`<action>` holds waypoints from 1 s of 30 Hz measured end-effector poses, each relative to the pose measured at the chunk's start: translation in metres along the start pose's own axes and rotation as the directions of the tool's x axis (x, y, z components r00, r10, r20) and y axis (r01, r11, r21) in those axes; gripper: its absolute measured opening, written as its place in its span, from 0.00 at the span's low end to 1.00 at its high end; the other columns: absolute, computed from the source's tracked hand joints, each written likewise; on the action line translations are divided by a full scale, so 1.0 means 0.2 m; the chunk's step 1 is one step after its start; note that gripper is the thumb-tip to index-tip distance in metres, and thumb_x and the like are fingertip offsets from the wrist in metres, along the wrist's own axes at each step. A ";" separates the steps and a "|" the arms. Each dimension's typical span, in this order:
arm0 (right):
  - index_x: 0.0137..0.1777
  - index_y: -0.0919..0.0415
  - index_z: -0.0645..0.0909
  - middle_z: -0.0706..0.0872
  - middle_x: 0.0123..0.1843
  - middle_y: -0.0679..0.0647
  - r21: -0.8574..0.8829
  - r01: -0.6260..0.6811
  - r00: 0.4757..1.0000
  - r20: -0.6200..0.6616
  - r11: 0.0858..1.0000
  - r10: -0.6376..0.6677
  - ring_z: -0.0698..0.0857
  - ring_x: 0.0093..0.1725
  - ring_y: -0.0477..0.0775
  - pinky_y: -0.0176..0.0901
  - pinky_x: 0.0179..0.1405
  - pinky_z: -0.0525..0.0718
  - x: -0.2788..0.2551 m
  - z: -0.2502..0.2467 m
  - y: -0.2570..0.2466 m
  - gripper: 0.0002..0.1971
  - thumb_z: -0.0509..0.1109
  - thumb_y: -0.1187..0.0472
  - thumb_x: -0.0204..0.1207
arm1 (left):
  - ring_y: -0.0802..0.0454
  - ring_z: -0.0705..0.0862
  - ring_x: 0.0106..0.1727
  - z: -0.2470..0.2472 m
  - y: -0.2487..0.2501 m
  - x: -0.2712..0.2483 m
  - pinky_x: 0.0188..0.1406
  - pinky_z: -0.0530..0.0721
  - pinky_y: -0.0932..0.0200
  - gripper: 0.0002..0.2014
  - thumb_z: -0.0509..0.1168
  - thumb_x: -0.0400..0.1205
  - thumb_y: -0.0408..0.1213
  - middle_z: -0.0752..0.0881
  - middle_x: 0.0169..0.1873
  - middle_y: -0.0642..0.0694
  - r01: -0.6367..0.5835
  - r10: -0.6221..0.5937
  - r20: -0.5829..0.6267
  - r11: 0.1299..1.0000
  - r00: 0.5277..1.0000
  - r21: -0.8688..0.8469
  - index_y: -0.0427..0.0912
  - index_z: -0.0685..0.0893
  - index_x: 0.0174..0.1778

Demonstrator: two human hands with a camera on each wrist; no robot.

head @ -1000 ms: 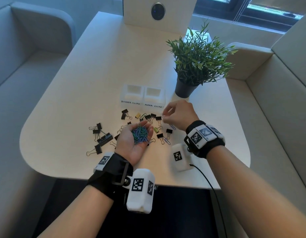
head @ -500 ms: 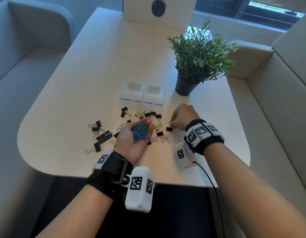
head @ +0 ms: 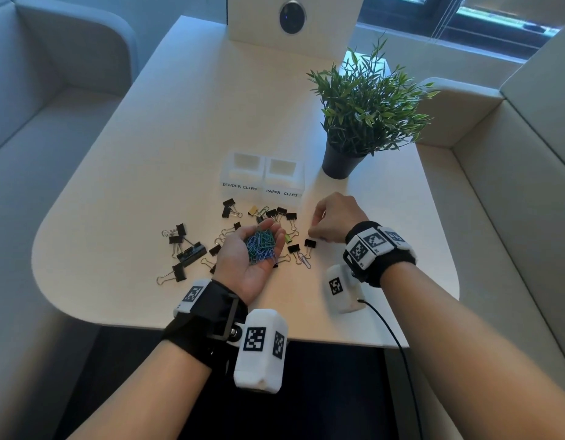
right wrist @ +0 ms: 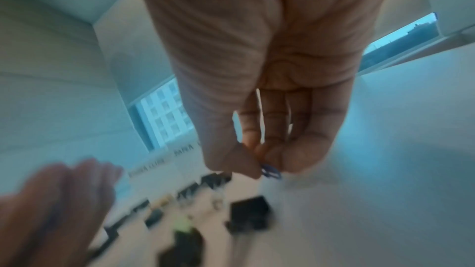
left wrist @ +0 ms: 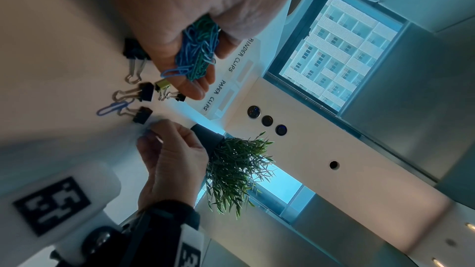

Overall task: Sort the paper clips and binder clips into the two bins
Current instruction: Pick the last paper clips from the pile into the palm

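Note:
My left hand (head: 240,265) lies palm up over the table, fingers cupped round a pile of blue and green paper clips (head: 261,246), which shows again in the left wrist view (left wrist: 197,50). To its right, my right hand (head: 335,219) is down at the table surface, thumb and forefinger pinching one blue paper clip (right wrist: 270,171). Several black binder clips (head: 192,254) lie scattered around both hands, and a loose blue paper clip (head: 305,261) lies among them. Two white bins stand behind: "BINDER CLIPS" (head: 241,185) on the left and "PAPER CLIPS" (head: 282,192) on the right. I see nothing inside either.
A potted plant (head: 363,112) stands just right of the bins, close behind my right hand. A white post (head: 292,17) with a round lens rises at the table's far end. Sofa seats flank the table. A cable (head: 389,325) trails from my right wrist.
My right hand has dropped from a raised position down to the table right of the clips and now pinches a paper clip. The left hand has stayed put with its pile.

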State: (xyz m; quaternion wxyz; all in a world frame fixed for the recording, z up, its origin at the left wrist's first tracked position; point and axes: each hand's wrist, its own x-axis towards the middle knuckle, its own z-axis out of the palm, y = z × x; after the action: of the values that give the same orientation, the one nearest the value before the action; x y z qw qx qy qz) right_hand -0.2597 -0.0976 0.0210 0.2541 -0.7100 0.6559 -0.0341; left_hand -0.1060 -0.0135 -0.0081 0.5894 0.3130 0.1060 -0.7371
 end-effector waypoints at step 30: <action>0.42 0.59 0.86 0.88 0.43 0.56 0.014 -0.157 0.985 0.078 0.988 0.155 0.88 0.44 0.59 0.54 0.49 0.89 -0.23 0.18 -0.01 0.10 0.76 0.55 0.62 | 0.46 0.84 0.41 -0.01 0.01 -0.02 0.44 0.87 0.55 0.16 0.52 0.85 0.34 0.84 0.40 0.36 -0.006 0.005 -0.023 0.999 1.000 -0.035 0.29 0.82 0.44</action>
State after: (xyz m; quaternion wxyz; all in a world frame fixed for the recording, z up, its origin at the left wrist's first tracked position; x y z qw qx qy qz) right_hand -0.2505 -0.0421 0.0047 0.2881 -0.6546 0.6989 0.0067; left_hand -0.1037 -0.0102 -0.0062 0.5958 0.3114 0.1250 -0.7297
